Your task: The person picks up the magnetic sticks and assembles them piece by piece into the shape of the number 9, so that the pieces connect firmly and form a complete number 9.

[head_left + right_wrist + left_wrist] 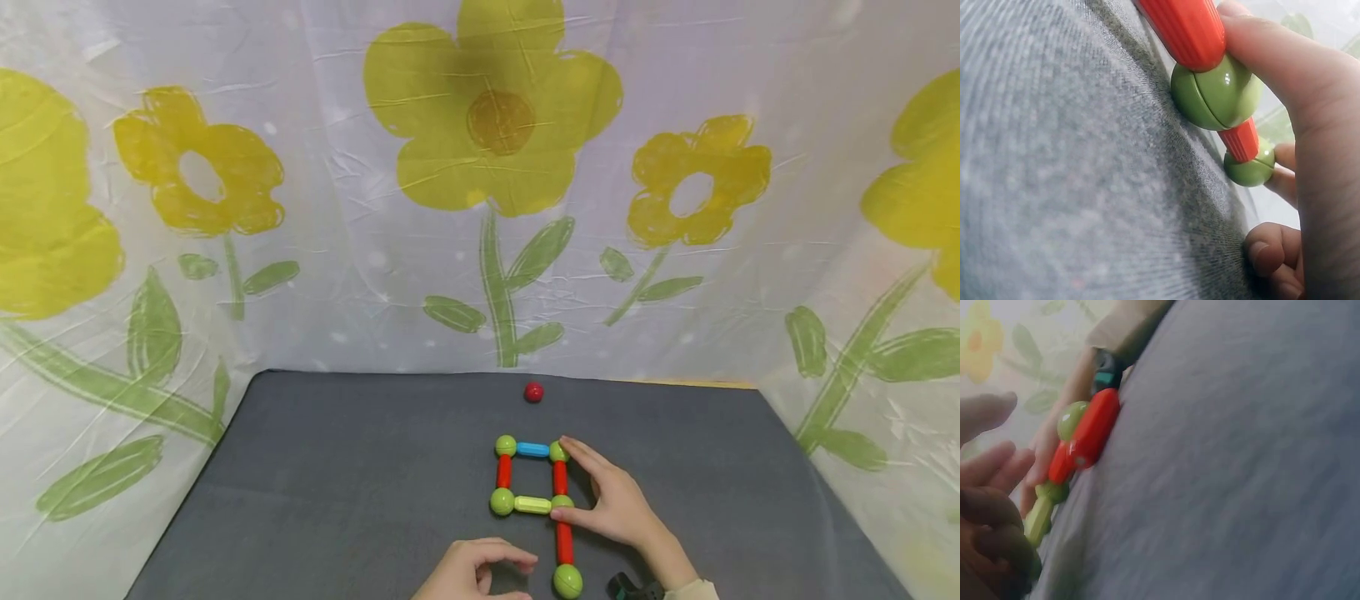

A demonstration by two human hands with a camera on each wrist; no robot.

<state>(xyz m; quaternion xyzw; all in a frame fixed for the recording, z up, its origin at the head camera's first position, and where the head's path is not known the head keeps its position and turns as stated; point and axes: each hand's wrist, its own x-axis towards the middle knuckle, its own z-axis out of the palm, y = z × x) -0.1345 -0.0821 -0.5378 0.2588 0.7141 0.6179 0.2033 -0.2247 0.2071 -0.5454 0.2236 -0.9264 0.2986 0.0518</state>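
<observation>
A toy frame of green balls joined by coloured rods lies on the dark table. A blue rod [533,450], red rods [504,472] and a yellow-green rod [532,505] make a square. From its near right corner another red rod [565,543] runs to a green ball [567,581]. My right hand [611,500] holds the square's right side, forefinger at the far ball [558,451], thumb at the near corner ball [1216,94]. To the left of the lower red rod hovers my left hand [476,571], fingers loosely curled around nothing.
A lone red ball [534,392] lies near the table's far edge. In the left wrist view a red rod [1094,428] shows a bare end. Flower-printed sheets [420,250] hang behind and beside the dark table [337,483]. A dark strap [633,588] is by the right wrist.
</observation>
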